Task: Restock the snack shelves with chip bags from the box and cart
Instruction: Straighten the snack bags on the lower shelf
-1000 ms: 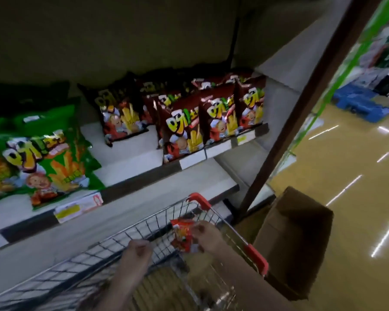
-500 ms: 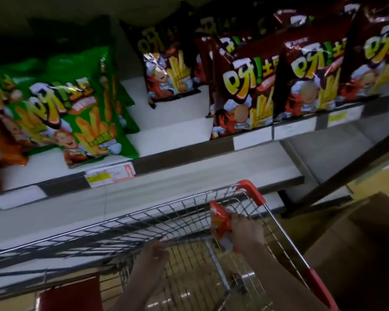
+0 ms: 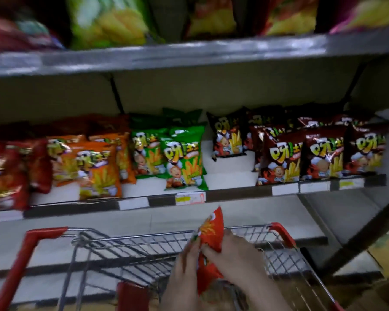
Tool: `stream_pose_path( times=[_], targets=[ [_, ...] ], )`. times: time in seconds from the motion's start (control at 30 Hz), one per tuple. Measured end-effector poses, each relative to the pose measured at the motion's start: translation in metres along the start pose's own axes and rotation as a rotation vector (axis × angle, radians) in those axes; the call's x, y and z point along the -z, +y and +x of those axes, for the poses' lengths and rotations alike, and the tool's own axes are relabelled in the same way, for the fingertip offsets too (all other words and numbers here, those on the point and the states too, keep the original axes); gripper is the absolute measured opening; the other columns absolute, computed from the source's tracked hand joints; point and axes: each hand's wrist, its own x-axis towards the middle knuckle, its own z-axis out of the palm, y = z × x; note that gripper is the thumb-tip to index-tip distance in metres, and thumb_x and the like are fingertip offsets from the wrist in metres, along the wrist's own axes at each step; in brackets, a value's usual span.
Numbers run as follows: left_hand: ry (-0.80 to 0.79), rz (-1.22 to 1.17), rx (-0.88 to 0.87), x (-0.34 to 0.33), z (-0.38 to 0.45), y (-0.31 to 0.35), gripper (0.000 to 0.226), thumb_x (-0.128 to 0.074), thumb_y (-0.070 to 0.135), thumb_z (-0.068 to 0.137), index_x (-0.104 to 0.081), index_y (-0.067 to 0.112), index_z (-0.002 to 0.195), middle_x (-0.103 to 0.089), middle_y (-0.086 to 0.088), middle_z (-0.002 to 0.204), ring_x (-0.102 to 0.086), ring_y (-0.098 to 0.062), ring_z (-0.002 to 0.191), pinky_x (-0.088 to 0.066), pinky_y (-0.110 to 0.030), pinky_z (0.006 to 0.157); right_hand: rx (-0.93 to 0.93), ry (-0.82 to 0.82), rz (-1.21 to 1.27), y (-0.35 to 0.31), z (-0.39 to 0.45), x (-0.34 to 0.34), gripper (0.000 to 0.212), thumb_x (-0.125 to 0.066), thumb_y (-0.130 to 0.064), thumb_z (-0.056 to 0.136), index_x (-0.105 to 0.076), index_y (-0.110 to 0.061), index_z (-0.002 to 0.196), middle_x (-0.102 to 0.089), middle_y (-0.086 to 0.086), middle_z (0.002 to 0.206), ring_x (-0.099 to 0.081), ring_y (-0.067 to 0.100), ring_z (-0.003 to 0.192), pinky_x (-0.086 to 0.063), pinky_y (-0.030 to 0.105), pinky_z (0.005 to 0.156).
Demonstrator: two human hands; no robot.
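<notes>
A red chip bag (image 3: 212, 232) stands upright between both hands above the wire cart (image 3: 130, 250). My right hand (image 3: 231, 257) grips its right side with the thumb across the front. My left hand (image 3: 184, 265) holds its left edge with fingers along it. The middle shelf (image 3: 234, 194) carries rows of red bags (image 3: 7, 173), orange bags (image 3: 94, 169), green bags (image 3: 182, 162) and dark brown bags (image 3: 301, 158). The bag's lower part is hidden behind my hands.
The cart has red corner guards (image 3: 32, 241) and stands against the lower shelf (image 3: 121, 223). A top shelf (image 3: 166, 55) holds blurred snack bags. A bare white gap (image 3: 229, 171) lies between green and brown bags. A cardboard box (image 3: 386, 248) shows at far right.
The view has tilted up to show the whole middle shelf. My left hand has come up from the cart rim to the bag; both hands have lifted it higher.
</notes>
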Motion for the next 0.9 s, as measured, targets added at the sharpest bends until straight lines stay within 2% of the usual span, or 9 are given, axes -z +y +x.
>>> stream_pose_path(
  times=[0.03,0.1,0.17,0.27,0.33,0.47,0.6,0.73,0.9],
  targets=[
    [0.065,0.147,0.006,0.014,-0.012,0.001,0.126,-0.051,0.076,0.055,0.035,0.038,0.14,-0.013,0.021,0.148,-0.029,-0.004,0.14,-0.025,-0.01,0.106,0.02,0.025,0.032,-0.024,-0.014,0.003,0.058,-0.041,-0.066,0.09,-0.05,-0.019,0.122,-0.065,0.004,0.121,-0.061,0.024,0.114,-0.047,0.032,0.089],
    [0.272,0.192,-0.074,0.046,-0.036,-0.013,0.119,-0.053,0.069,0.047,-0.004,0.042,0.151,-0.04,0.005,0.142,-0.051,-0.021,0.127,-0.042,-0.029,0.099,0.074,0.067,0.09,-0.073,-0.042,0.005,0.056,-0.039,-0.065,0.092,-0.049,-0.02,0.124,-0.065,0.005,0.122,-0.06,0.026,0.115,-0.046,0.032,0.09],
    [0.417,0.057,-0.148,0.095,-0.067,-0.028,0.098,-0.065,0.049,0.052,-0.022,0.053,0.14,-0.051,0.004,0.129,-0.058,-0.028,0.116,-0.05,-0.038,0.092,0.158,0.1,0.159,-0.127,-0.074,0.004,0.054,-0.04,-0.065,0.092,-0.047,-0.023,0.125,-0.066,0.004,0.119,-0.061,0.025,0.113,-0.047,0.032,0.088],
    [0.558,-0.098,-0.134,0.17,-0.113,-0.052,0.08,-0.077,0.02,0.069,-0.036,0.048,0.132,-0.056,0.01,0.122,-0.058,-0.017,0.113,-0.049,-0.037,0.088,0.333,0.171,0.316,-0.202,-0.116,-0.01,0.042,-0.04,-0.066,0.091,-0.05,-0.027,0.102,-0.069,-0.001,0.098,-0.064,0.021,0.096,-0.047,0.034,0.081],
    [0.646,-0.224,-0.104,0.221,-0.142,-0.074,0.06,-0.079,0.024,0.076,-0.045,0.043,0.121,-0.062,0.016,0.107,-0.063,-0.007,0.096,-0.05,-0.03,0.078,0.44,0.19,0.41,-0.248,-0.136,-0.03,0.036,-0.041,-0.063,0.093,-0.046,-0.027,0.089,-0.062,-0.007,0.084,-0.06,0.014,0.085,-0.045,0.032,0.077],
    [0.734,-0.593,0.015,0.309,-0.188,-0.12,0.046,-0.074,0.034,0.08,-0.052,0.024,0.119,-0.068,0.005,0.106,-0.066,-0.01,0.093,-0.055,-0.032,0.074,0.578,0.249,0.468,-0.317,-0.152,-0.076,0.038,-0.051,-0.055,0.093,-0.046,-0.027,0.117,-0.049,-0.012,0.116,-0.051,0.003,0.103,-0.042,0.011,0.079],
    [0.764,-0.831,0.114,0.379,-0.22,-0.161,0.043,-0.071,0.037,0.082,-0.058,0.019,0.118,-0.071,-0.003,0.105,-0.07,-0.021,0.094,-0.057,-0.043,0.082,0.548,0.001,0.468,-0.369,-0.144,-0.103,0.088,-0.047,-0.078,0.073,-0.024,-0.035,0.146,-0.035,-0.012,0.146,-0.041,0.009,0.131,-0.039,0.026,0.101],
    [0.739,-0.839,0.165,0.436,-0.229,-0.206,0.067,-0.071,0.064,0.067,-0.062,0.022,0.118,-0.074,-0.003,0.107,-0.071,-0.023,0.097,-0.055,-0.048,0.09,0.615,-0.307,0.521,-0.431,-0.116,-0.128,0.077,-0.052,-0.076,0.069,-0.042,-0.036,0.133,-0.056,-0.009,0.134,-0.057,0.003,0.113,-0.047,0.025,0.099],
    [0.704,-0.806,0.192,0.502,-0.207,-0.272,0.044,-0.054,0.05,0.089,-0.064,0.013,0.112,-0.076,-0.003,0.097,-0.073,-0.019,0.089,-0.057,-0.039,0.083,0.601,-0.495,0.524,-0.511,-0.068,-0.167,0.063,-0.062,-0.066,0.069,-0.061,-0.028,0.119,-0.07,-0.013,0.109,-0.07,0.001,0.092,-0.054,0.016,0.077]
  ],
)
